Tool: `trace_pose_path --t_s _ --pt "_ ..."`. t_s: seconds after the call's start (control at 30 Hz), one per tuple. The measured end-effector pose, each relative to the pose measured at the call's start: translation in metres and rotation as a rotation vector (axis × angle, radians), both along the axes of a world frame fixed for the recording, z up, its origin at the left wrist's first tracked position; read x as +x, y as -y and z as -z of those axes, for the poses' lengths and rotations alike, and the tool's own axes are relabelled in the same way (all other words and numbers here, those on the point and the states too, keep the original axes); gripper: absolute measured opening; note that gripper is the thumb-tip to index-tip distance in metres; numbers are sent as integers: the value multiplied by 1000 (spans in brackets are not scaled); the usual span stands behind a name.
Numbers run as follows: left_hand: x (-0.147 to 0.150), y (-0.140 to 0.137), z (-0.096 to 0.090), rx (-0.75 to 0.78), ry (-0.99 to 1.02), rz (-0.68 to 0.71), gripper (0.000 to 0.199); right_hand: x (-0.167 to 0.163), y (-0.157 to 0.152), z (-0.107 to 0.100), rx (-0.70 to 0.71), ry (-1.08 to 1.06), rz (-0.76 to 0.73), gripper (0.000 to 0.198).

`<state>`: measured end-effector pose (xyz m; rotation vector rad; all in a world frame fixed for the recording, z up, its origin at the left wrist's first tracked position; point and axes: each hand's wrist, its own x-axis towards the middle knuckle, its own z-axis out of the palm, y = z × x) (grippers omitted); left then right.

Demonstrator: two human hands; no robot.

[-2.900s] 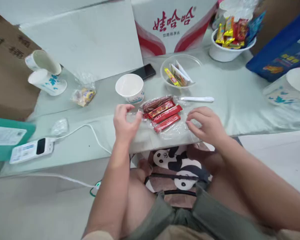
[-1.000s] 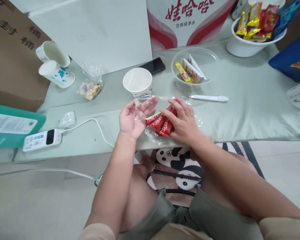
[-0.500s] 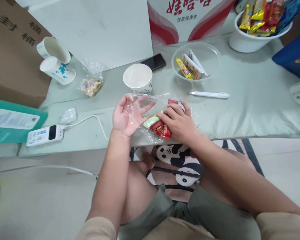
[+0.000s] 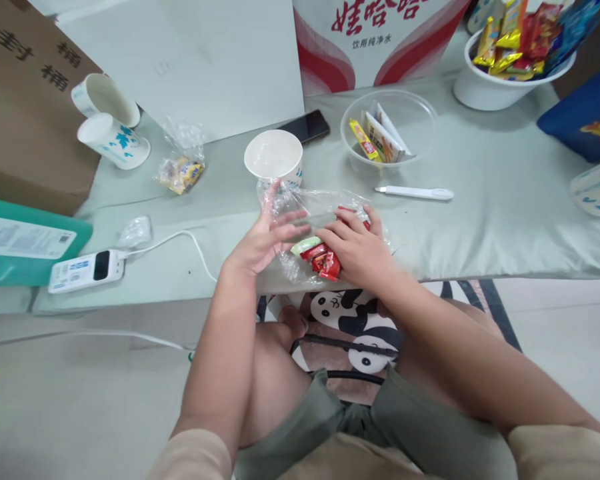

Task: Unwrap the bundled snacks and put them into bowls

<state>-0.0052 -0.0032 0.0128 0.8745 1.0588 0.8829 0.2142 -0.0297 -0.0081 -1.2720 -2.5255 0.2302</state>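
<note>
A clear plastic bag lies near the table's front edge. Green and red wrapped snack packets are bunched on it or inside it; I cannot tell which. My right hand curves over the packets and holds them, its thumb hidden. To the left, my left hand has its fingers spread, with the bag's thin film against or over the fingertips. Just beyond those fingers stands a white paper bowl.
Behind are a phone and a clear plastic bowl with snacks. A white cutter-like tool lies right. A white tub of snacks stands far right. Leftward are paper cups, a bagged snack and a power strip.
My left hand has turned from palm up to more side-on, and its raised finger lifts the bag film higher beside the paper bowl. My right hand stays on the packets.
</note>
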Motion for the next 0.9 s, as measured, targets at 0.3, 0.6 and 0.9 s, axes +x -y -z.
trace_pose_path --t_s 0.3,0.6,0.9 --pt "4 3 -3 -109 -100 35 121 17 -13 5 -88 -221 48 47" --pt "18 0 4 -9 -300 81 45 29 -27 0 -379 -1125 381 38" --pt "44 -16 2 -78 6 -455 25 85 -64 6 -638 -1767 377 43"
